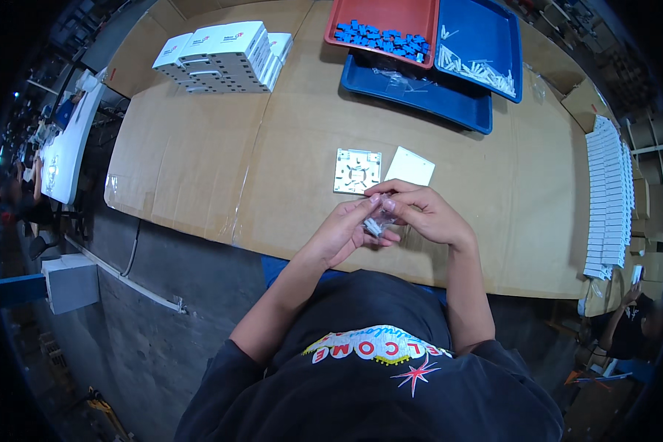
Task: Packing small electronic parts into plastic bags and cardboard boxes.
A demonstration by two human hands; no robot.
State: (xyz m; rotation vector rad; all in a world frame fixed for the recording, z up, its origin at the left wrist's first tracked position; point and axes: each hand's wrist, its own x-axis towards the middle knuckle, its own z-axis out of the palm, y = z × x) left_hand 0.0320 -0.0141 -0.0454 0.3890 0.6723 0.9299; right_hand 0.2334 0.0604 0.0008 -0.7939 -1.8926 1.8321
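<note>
My left hand [344, 234] and my right hand [423, 211] meet above the near edge of the cardboard-covered table [199, 155]. Together they pinch a small clear plastic bag [376, 223] with little white parts inside. Just beyond my fingers lie a square white plate with moulded ribs [357, 171] and a plain white cover plate [410, 166], side by side on the cardboard.
At the far side stand a red tray [361, 15] of small blue parts, a blue tray [486, 29] of white parts and a second blue tray [435, 99] under them. White boxes [225, 55] are stacked far left. A row of white pieces [608, 199] lines the right edge.
</note>
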